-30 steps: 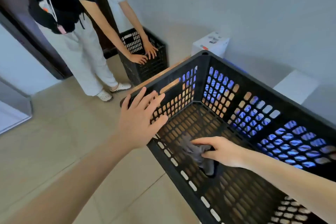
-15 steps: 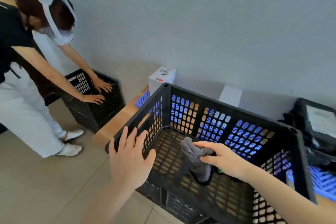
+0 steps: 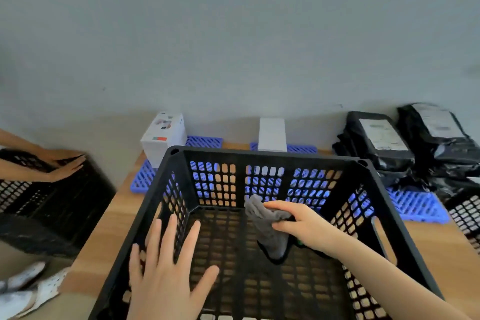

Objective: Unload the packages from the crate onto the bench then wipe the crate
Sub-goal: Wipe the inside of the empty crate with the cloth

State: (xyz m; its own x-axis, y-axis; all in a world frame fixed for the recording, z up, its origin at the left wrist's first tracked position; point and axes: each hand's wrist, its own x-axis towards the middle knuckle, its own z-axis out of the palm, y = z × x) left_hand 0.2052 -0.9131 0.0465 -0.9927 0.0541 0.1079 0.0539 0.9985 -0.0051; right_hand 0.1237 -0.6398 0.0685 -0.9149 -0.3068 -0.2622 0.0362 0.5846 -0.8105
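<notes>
Crate [image 3: 272, 161] on the bench [image 3: 109, 226], emptied; packages [image 3: 379, 138] behind. My right hand [image 3: 306, 228] grips the cloth [image 3: 267, 226]; left hand [image 3: 168, 275], fingers spread, braces the wall. I should press firmly and wipe along each lattice row.

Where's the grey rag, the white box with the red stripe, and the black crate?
grey rag [image 3: 262, 218], head view, upper folds.
white box [image 3: 163, 139], head view, front face.
black crate [image 3: 267, 157], head view, far rim.
</notes>
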